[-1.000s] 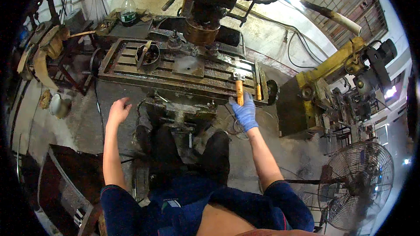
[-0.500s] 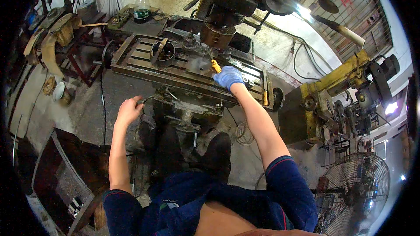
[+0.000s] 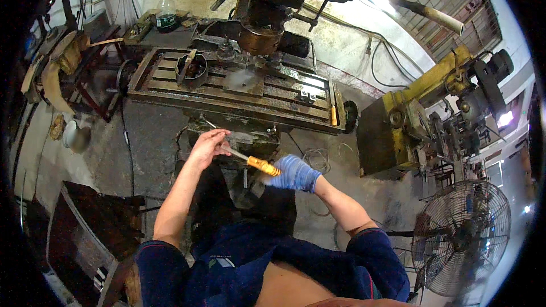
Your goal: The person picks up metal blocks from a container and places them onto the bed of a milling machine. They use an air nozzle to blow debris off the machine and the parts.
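Note:
My right hand (image 3: pixel 293 174), in a blue knitted glove, grips a yellow-handled screwdriver (image 3: pixel 263 165) by the end of its handle. Its pale metal shaft points left and slightly up, toward my bare left hand (image 3: pixel 209 146). The fingers of that hand close around the shaft's tip, which they partly hide. Both hands are in front of the milling machine's slotted table (image 3: pixel 202 94), over my lap. On the table, a flat metal plate (image 3: pixel 243 82) lies below the spindle head (image 3: pixel 260 37).
A round dark tin (image 3: pixel 191 74) with a brush stands on the table's left part. A second yellow-handled tool (image 3: pixel 334 115) lies at its right end. A yellow machine (image 3: pixel 387 131) and a fan (image 3: pixel 460 239) stand right; a metal bin (image 3: pixel 85 233) is lower left.
My right hand has come back from the table toward me with the screwdriver. My left hand has let go of a lever at the machine's front and moved right to the screwdriver's tip.

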Action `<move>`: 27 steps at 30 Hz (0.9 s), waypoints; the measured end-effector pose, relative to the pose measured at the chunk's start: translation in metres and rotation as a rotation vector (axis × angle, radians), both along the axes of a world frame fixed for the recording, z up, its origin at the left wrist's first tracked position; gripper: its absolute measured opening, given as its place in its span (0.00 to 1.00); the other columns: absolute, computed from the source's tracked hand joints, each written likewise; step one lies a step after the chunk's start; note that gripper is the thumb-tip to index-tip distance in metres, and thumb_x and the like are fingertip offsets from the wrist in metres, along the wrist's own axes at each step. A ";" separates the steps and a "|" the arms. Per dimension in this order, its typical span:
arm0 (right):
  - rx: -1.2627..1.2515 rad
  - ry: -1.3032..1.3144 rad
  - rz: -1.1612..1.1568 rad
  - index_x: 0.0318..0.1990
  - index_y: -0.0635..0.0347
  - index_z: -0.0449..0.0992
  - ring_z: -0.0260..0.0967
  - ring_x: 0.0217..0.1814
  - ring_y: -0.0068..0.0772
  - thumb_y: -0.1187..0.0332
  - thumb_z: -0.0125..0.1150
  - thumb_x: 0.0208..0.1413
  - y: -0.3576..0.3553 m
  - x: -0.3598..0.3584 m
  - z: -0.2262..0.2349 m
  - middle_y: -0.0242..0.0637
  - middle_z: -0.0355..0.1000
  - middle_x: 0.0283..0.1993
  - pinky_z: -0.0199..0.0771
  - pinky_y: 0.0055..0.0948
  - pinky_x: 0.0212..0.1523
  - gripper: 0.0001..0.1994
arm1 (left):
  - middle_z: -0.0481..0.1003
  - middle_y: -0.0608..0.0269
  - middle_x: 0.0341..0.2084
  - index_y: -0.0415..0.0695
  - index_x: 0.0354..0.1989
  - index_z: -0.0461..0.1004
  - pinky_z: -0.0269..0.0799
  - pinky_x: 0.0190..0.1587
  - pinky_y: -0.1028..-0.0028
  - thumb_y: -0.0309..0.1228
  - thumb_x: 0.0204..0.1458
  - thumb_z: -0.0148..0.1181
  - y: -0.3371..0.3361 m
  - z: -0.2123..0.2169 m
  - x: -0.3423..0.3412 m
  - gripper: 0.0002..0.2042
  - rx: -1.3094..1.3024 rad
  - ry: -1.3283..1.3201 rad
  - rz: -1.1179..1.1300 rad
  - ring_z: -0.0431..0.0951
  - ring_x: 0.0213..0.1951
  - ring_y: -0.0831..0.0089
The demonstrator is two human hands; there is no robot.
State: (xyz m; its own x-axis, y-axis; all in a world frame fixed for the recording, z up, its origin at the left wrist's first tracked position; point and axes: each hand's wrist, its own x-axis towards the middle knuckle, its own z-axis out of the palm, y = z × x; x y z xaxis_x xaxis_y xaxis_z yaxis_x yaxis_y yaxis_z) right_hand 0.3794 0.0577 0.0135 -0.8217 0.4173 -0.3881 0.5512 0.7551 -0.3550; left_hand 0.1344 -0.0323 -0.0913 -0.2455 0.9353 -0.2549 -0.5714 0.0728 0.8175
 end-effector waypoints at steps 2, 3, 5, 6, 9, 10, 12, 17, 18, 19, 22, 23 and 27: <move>0.046 -0.012 -0.033 0.23 0.65 0.75 0.69 0.28 0.53 0.42 0.52 0.44 0.001 -0.004 -0.004 0.55 0.68 0.22 0.67 0.43 0.31 0.28 | 0.66 0.67 0.17 0.38 0.43 0.69 0.73 0.28 0.73 0.31 0.55 0.48 0.002 0.005 0.007 0.11 0.002 -0.039 0.061 0.68 0.19 0.78; 0.063 0.009 0.020 0.23 0.65 0.75 0.69 0.28 0.53 0.42 0.52 0.44 -0.001 -0.005 0.003 0.55 0.68 0.22 0.67 0.43 0.31 0.28 | 0.65 0.69 0.16 0.38 0.43 0.69 0.73 0.27 0.73 0.30 0.55 0.48 0.003 0.005 0.001 0.11 0.006 -0.005 0.081 0.66 0.18 0.79; 0.145 0.087 0.114 0.24 0.65 0.75 0.69 0.27 0.52 0.42 0.52 0.44 0.001 -0.001 -0.011 0.55 0.68 0.23 0.67 0.41 0.29 0.28 | 0.59 0.73 0.15 0.38 0.43 0.69 0.70 0.25 0.75 0.28 0.54 0.48 -0.003 0.016 -0.003 0.11 -0.023 0.024 0.139 0.58 0.17 0.83; 0.045 0.060 0.063 0.24 0.64 0.75 0.69 0.26 0.51 0.43 0.53 0.44 -0.006 -0.009 0.002 0.54 0.69 0.23 0.67 0.41 0.29 0.27 | 0.60 0.73 0.16 0.38 0.44 0.69 0.70 0.25 0.74 0.27 0.53 0.49 -0.009 0.018 -0.005 0.12 0.022 -0.014 0.198 0.60 0.18 0.84; -0.210 0.106 0.076 0.26 0.60 0.76 0.70 0.24 0.45 0.48 0.57 0.44 -0.031 -0.035 0.023 0.50 0.70 0.21 0.67 0.38 0.26 0.21 | 0.64 0.70 0.19 0.36 0.41 0.70 0.76 0.31 0.71 0.25 0.51 0.50 -0.040 0.039 -0.017 0.10 0.019 0.029 0.281 0.63 0.20 0.83; -0.261 0.134 0.098 0.26 0.59 0.76 0.70 0.23 0.44 0.50 0.59 0.43 -0.041 -0.047 0.026 0.48 0.69 0.20 0.67 0.36 0.25 0.19 | 0.65 0.69 0.19 0.35 0.39 0.71 0.75 0.31 0.73 0.24 0.50 0.50 -0.063 0.047 -0.027 0.09 0.046 0.097 0.308 0.63 0.20 0.82; -0.368 0.184 0.147 0.25 0.60 0.76 0.68 0.19 0.37 0.58 0.63 0.41 -0.046 -0.054 0.028 0.44 0.69 0.17 0.66 0.30 0.23 0.13 | 0.70 0.66 0.23 0.37 0.40 0.71 0.66 0.30 0.81 0.24 0.50 0.50 -0.117 0.096 -0.017 0.10 -0.026 0.209 0.442 0.72 0.24 0.78; -0.617 0.446 0.221 0.29 0.65 0.72 0.59 0.21 0.21 0.62 0.64 0.39 -0.034 -0.044 0.011 0.33 0.65 0.18 0.62 0.26 0.24 0.15 | 0.73 0.64 0.28 0.38 0.44 0.70 0.69 0.36 0.77 0.26 0.49 0.54 -0.279 0.234 0.016 0.13 -0.386 0.920 0.508 0.72 0.31 0.79; -0.637 0.418 0.224 0.28 0.65 0.72 0.57 0.21 0.21 0.61 0.64 0.39 -0.034 -0.048 0.010 0.32 0.64 0.18 0.62 0.26 0.24 0.15 | 0.73 0.64 0.30 0.38 0.47 0.69 0.69 0.39 0.76 0.25 0.49 0.54 -0.310 0.238 0.011 0.15 -0.455 1.161 0.557 0.71 0.33 0.79; -0.651 0.391 0.225 0.28 0.65 0.72 0.56 0.21 0.20 0.61 0.64 0.39 -0.033 -0.049 0.010 0.31 0.63 0.18 0.61 0.25 0.24 0.15 | 0.73 0.64 0.30 0.38 0.48 0.68 0.68 0.40 0.76 0.25 0.49 0.54 -0.341 0.244 0.005 0.16 -0.661 1.345 0.538 0.70 0.35 0.79; -0.705 0.333 0.201 0.27 0.65 0.72 0.56 0.20 0.21 0.59 0.65 0.40 -0.048 -0.058 0.008 0.32 0.64 0.18 0.61 0.26 0.23 0.16 | 0.73 0.58 0.24 0.34 0.46 0.68 0.68 0.32 0.74 0.27 0.47 0.57 -0.446 0.207 -0.029 0.17 -0.947 1.288 0.804 0.71 0.27 0.76; -0.726 0.306 0.195 0.27 0.65 0.72 0.55 0.20 0.21 0.59 0.65 0.40 -0.050 -0.060 0.008 0.32 0.64 0.18 0.60 0.26 0.23 0.16 | 0.73 0.58 0.24 0.33 0.45 0.68 0.68 0.30 0.74 0.28 0.48 0.57 -0.482 0.185 -0.039 0.17 -0.980 1.212 0.843 0.71 0.26 0.76; -0.574 0.307 0.303 0.27 0.65 0.71 0.54 0.20 0.19 0.59 0.65 0.41 -0.042 -0.063 -0.005 0.30 0.63 0.17 0.59 0.25 0.22 0.16 | 0.75 0.55 0.24 0.32 0.40 0.72 0.70 0.22 0.70 0.37 0.40 0.65 -0.520 0.146 -0.050 0.22 -1.523 1.006 0.364 0.74 0.23 0.69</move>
